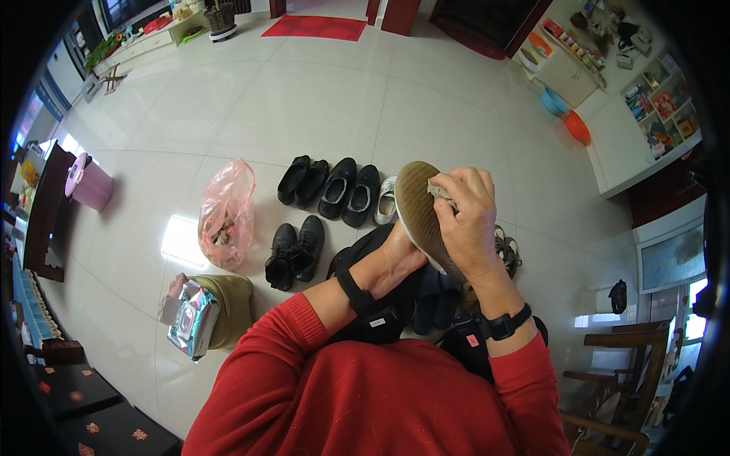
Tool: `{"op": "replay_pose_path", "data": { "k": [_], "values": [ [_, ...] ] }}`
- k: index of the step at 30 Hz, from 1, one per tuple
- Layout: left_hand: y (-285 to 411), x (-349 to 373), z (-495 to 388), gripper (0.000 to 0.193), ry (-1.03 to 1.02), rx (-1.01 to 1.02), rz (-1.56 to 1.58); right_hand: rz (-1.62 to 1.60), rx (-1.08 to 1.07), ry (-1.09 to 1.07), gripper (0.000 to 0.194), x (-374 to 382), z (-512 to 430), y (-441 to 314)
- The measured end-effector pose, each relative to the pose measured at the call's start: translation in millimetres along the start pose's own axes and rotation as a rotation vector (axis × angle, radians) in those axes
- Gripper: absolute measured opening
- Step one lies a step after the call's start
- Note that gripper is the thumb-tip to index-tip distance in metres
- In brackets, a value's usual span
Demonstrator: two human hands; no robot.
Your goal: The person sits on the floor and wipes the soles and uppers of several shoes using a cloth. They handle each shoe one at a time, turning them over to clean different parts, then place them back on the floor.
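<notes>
A white-edged shoe [419, 211] is held up before me, its tan ribbed sole turned towards my right side. My left hand [402, 248] grips it from the left, with the fingers partly hidden behind the shoe. Pinched in my right hand [469, 219] is a crumpled, greyish wipe [440, 192], pressed against the sole. Beyond the shoe, a white shoe [386, 200] stands on the floor. Next to it are black shoes [349, 191] and black slip-on shoes [303, 179]. Closer to me sits a pair of black lace-up boots [295, 251].
Left of the boots, a pink plastic bag [227, 219] holds crumpled wipes. A pack of wet wipes [193, 320] lies on an olive stool [232, 308]. Dark shoes [436, 302] are near my legs, and strappy footwear [507, 251] is at right. A pink bin [91, 182] stands far left.
</notes>
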State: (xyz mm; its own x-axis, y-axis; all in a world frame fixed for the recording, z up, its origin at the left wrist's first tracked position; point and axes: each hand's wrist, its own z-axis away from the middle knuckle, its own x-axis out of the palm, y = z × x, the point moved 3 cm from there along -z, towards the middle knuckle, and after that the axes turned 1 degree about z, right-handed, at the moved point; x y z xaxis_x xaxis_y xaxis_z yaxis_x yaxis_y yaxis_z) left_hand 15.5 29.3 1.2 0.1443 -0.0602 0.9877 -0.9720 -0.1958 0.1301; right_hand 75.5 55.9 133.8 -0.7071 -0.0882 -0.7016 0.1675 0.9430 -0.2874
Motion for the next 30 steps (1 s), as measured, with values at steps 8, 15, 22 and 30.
{"op": "replay_pose_path", "data": {
  "k": [8, 15, 22, 30],
  "values": [
    [-3, -7, -2, 0.024, 0.006, -0.001, -0.009, -0.002, 0.009, 0.012, 0.025, 2, 2, -4],
    [-3, 1, 1, 0.021, 0.09, -0.006, -0.04, -0.011, 0.003, 0.021, 0.024, 1, 3, -1],
    [-4, 6, 1, 0.025, 0.097, 0.0, -0.178, -0.061, 0.052, -0.037, 0.021, -5, 0, 2],
    [-9, 4, -2, 0.026, 0.143, -0.009, -0.224, -0.111, 0.05, -0.111, 0.021, -7, 6, -2]
  ]
}}
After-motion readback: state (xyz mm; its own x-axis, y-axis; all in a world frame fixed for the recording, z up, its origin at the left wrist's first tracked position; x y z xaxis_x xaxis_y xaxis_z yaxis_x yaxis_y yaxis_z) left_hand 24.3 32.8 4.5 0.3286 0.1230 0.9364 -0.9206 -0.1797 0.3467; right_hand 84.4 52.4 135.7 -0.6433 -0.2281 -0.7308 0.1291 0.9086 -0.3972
